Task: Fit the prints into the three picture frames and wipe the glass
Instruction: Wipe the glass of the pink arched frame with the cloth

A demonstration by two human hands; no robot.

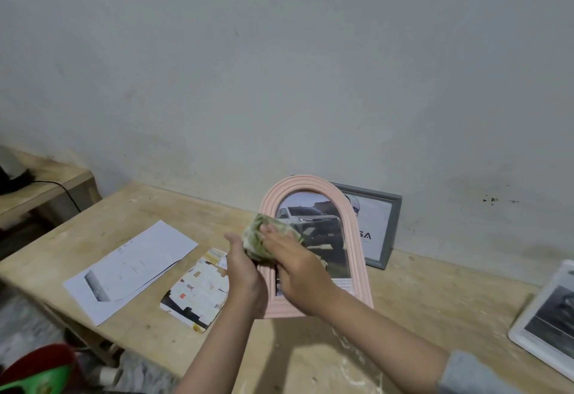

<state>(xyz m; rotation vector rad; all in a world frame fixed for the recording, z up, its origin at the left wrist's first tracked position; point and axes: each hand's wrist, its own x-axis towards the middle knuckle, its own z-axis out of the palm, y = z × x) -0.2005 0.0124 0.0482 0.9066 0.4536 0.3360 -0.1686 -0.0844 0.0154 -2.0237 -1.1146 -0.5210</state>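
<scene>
The right hand (298, 264) presses a green cloth (269, 236) under fairly straight fingers onto the glass of the pink arched frame (357, 257). The left hand (243, 269) grips that frame's left edge, fingers curled behind it. Beyond the fingertips a grey frame (392, 225) leans on the wall, and 1 white frame (525, 328) lies well right.

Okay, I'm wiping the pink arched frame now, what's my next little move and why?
Probably sweep the green cloth rightward and down: your right hand presses it on the pink frame glass's left side, your left hand steadying the frame's left edge; the rest looks unwiped.
</scene>
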